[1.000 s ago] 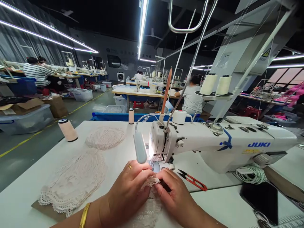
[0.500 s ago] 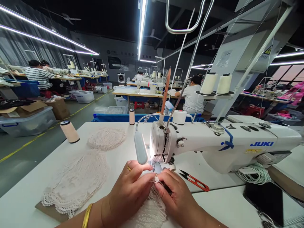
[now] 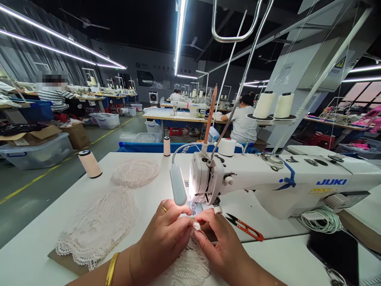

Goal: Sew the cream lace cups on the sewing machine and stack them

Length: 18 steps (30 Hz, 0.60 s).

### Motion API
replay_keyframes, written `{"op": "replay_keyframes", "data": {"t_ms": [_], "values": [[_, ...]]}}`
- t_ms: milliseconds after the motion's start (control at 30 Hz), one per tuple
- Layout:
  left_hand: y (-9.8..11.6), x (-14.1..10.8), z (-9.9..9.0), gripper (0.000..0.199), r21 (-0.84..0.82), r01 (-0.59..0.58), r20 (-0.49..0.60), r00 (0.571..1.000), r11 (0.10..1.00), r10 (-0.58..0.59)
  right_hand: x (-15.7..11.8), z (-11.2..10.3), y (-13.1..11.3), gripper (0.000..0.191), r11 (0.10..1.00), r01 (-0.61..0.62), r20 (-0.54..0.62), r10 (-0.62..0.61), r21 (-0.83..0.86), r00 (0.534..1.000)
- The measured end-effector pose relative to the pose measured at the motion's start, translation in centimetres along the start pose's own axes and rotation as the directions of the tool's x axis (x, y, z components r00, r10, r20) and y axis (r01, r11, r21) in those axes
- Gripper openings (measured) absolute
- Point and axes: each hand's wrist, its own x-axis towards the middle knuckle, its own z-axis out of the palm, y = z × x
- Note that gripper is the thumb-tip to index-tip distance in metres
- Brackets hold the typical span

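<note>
- Just in front of the presser foot [image 3: 193,209], at the fingertips, sits the gathered edge of a pale lace piece [image 3: 190,264]; its body hangs below the fingers, towards the wearer.
- The left hand [image 3: 166,236] has thumb and forefinger together on that edge; the exact grip underneath is hidden. Another left finger reaches forward, close beside the foot.
- The right hand [image 3: 220,240] pinches the edge between thumb and forefinger, just across from the left fingertips.
- To do this well, I would keep both pinches light and level, so that the edge lies flat without stretching the lace.
- That forward left finger deserves care: it is best held beside the needle's line, never under it.
- The sewing machine lamp [image 3: 177,186], just beyond the left fingers, lights the spot, so the edge can be judged by eye.
- The body of the lace should hang slack below the palms; a drag there could skew the edge.
- Right of the right fingers lie red-handled thread snips [image 3: 245,227], within easy reach; left of the left fingers, a lace stack [image 3: 98,224] lies well apart.
</note>
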Motion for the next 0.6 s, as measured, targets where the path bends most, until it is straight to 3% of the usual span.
{"op": "replay_keyframes", "data": {"t_ms": [100, 267, 367, 433, 500, 600], "values": [[0.0, 0.0, 0.0, 0.024, -0.023, 0.023, 0.022, 1.000, 0.999, -0.022, 0.2, -0.1, -0.1, 0.027, 0.999, 0.036, 0.014, -0.037, 0.023, 0.999], [-0.1, 0.0, 0.1, 0.022, -0.071, 0.048, 0.031, 0.998, 0.996, -0.046, 0.6, -0.2, 0.0, 0.011, 0.999, -0.008, 0.000, 0.008, 0.052, 1.000], [0.8, 0.1, -0.2, 0.020, -0.129, 0.099, 0.091, 0.992, 0.987, -0.087, 0.4, -1.4, -1.0, 0.010, 0.995, 0.005, 0.015, -0.007, 0.104, 1.000], [2.1, 0.2, -0.8, 0.017, -0.218, 0.149, 0.136, 0.983, 0.964, -0.121, -0.2, -3.2, -2.3, 0.013, 0.987, -0.005, 0.082, -0.008, 0.158, 0.997], [3.5, 0.4, -1.7, 0.015, -0.362, 0.197, 0.183, 0.973, 0.911, -0.138, -0.7, -5.5, -3.6, 0.013, 0.970, -0.133, 0.211, 0.089, 0.201, 0.973], [4.8, 0.6, -2.6, 0.015, -0.471, 0.348, 0.369, 0.912, 0.811, -0.177, -0.6, -7.6, -4.5, 0.021, 0.907, -0.352, 0.415, 0.234, 0.233, 0.879]]}}
